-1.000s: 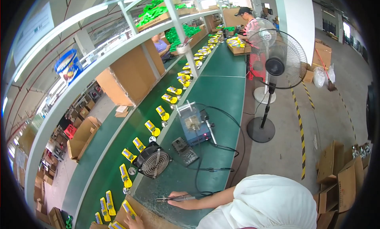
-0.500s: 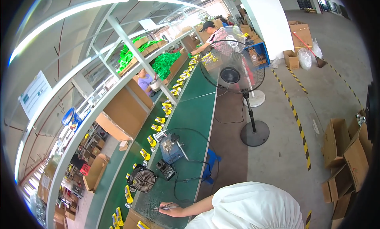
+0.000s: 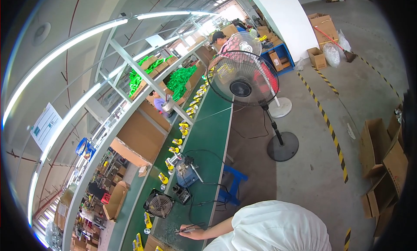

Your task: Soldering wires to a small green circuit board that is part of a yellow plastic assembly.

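Note:
My right hand [image 3: 194, 233] is closed in a pen-like grip around a slim pointed tool [image 3: 184, 229], which looks like a soldering iron. Its tip points left, low over the green workbench [image 3: 206, 140]. A dark cable loops across the bench near the hand. Beyond the hand sit a small black box-like holder [image 3: 181, 194] and a blue box with a metal arm [image 3: 187, 176]. A square black cooling fan [image 3: 159, 204] stands just left of them. Yellow parts with round silvery ends, such as this yellow part [image 3: 163, 178], line the green strip at the left. My left hand is out of view.
A black pedestal fan [image 3: 241, 88] and a blue stool [image 3: 234, 183] stand right of the bench. Open cardboard boxes [image 3: 374, 149] are at the far right. A metal shelf frame [image 3: 143, 75] rises on the left. Two people work farther along the line.
The whole view has shifted and tilted slightly. My right hand still grips the tool near the same bench spot. The far person's outstretched arm is now less visible behind the fan.

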`<state>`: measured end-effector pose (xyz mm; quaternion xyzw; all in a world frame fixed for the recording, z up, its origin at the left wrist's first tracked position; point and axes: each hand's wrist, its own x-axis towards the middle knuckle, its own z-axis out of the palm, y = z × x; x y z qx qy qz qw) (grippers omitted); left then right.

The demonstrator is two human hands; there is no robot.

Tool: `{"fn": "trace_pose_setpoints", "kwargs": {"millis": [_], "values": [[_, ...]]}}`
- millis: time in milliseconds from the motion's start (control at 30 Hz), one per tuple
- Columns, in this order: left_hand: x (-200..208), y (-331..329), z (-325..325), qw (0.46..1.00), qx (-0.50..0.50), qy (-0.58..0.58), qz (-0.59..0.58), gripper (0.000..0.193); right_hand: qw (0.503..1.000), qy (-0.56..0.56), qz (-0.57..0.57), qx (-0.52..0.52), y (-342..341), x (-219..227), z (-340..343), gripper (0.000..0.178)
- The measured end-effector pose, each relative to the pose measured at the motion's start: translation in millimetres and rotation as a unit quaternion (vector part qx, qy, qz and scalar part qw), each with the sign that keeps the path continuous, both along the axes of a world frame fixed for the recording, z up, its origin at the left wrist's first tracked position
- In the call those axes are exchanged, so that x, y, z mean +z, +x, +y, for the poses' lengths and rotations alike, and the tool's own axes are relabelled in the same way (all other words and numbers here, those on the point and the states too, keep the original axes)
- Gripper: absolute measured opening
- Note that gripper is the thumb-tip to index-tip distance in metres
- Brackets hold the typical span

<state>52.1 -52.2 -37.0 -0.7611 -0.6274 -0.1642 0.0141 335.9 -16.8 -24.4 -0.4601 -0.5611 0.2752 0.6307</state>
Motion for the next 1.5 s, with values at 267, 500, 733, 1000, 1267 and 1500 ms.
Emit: {"fn": "trace_pose_setpoints", "kwargs": {"millis": [267,500,733,1000,1267,1500], "values": [[-24.9,-15.3,8.5,0.995,-0.042,0.082,0.039,0.052,1.0,0.017,-0.007,-0.02,-2.3,-1.7,-1.9,0.026],[-50.9,-34.5,16.8,0.986,-0.068,0.137,0.067,0.049,0.999,0.026,-0.028,-0.007,-3.1,1.9,-5.6,0.027],[-38.6,-15.9,2.5,0.972,-0.06,0.217,0.073,0.044,0.999,0.04,-0.022,-0.03,-2.5,-3.6,-0.7,0.027],[-35.8,-13.9,0.6,0.976,-0.057,0.199,0.06,0.045,0.998,0.037,-0.036,-0.033,-3.1,-7.8,3.7,0.027],[-34.8,-13.3,2.0,0.981,-0.06,0.182,0.04,0.046,0.997,0.032,-0.05,-0.038,-2.1,-4.7,0.6,0.026],[-34.0,-9.4,3.0,0.983,-0.068,0.169,0.025,0.047,0.999,0.025,-0.031,-0.03,1.9,-2.8,-0.8,0.028]]}}
